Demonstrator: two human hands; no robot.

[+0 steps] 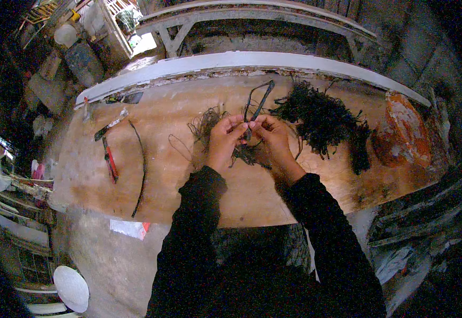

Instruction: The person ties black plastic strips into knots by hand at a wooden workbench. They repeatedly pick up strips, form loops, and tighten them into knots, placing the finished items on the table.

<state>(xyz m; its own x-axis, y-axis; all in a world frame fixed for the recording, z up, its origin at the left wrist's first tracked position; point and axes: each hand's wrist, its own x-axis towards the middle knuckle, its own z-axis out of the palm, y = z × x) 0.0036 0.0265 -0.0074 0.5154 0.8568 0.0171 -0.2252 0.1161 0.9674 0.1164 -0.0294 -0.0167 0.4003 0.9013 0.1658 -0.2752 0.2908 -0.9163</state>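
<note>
Over the middle of the wooden table, my left hand and my right hand meet with thumbs and fingertips pinched together. Between them is a dark, narrow strip, bent into a tall pointed loop that rises away from me. Both hands grip its lower end; the fingers partly cover that spot. Beneath the hands lies a small dark bundle of strands. Beside my left hand is a loose tangle of thin thread. A large heap of black knotted strands sits just right of my right hand.
On the wooden table, a long dark strip curves at left, beside a red-and-black handled tool and a black-and-silver flat tool. An orange-brown, white-smeared object stands at right. A white beam borders the far edge.
</note>
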